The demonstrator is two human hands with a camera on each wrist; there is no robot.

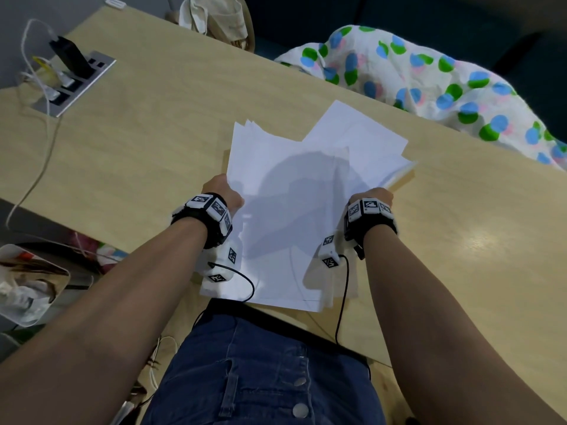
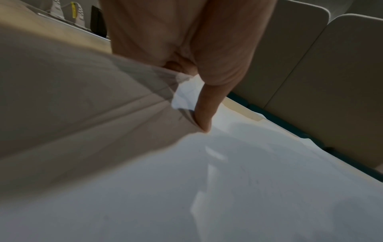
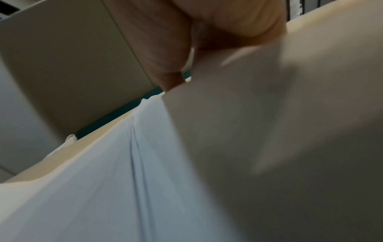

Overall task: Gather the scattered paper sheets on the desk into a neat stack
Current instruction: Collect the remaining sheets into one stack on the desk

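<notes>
Head view. Nearest to us, dark blue denim [image 1: 260, 372] with metal buttons fills the lower edge, and two bare forearms reach forward, each wrist wrapped in a black band bearing white blocks printed with black square markers. Between them lies the bundle of paper sheets [image 1: 294, 191]: plain white, thin and matte, loosely fanned so that several corners stagger at the far end, its near edge overhanging the edge of the desk [image 1: 138, 142], a pale wood-grain laminate top. We see the left hand [image 1: 222, 191] gripping the left margin of the bundle and the right hand [image 1: 372, 194] gripping the right margin; the fingers run under the paper and are hidden. A brushed-metal socket panel [image 1: 78, 82] with white cables sits at the far left, and a crumpled cloth [image 1: 429, 84] with blue and green dots lies beyond the far edge.

Left wrist view. Blurred white paper [image 2: 228, 188] fills the lower picture, smooth with faint creases. We see one straight finger pressing down on the top sheet while the rest of the left hand [image 2: 186, 41] curls below the lifted edge, pinching it.

Right wrist view. We see the right hand [image 3: 196, 32] curled round a raised, shadowed edge of the paper [image 3: 103, 188]; individual fingertips are hidden.
</notes>
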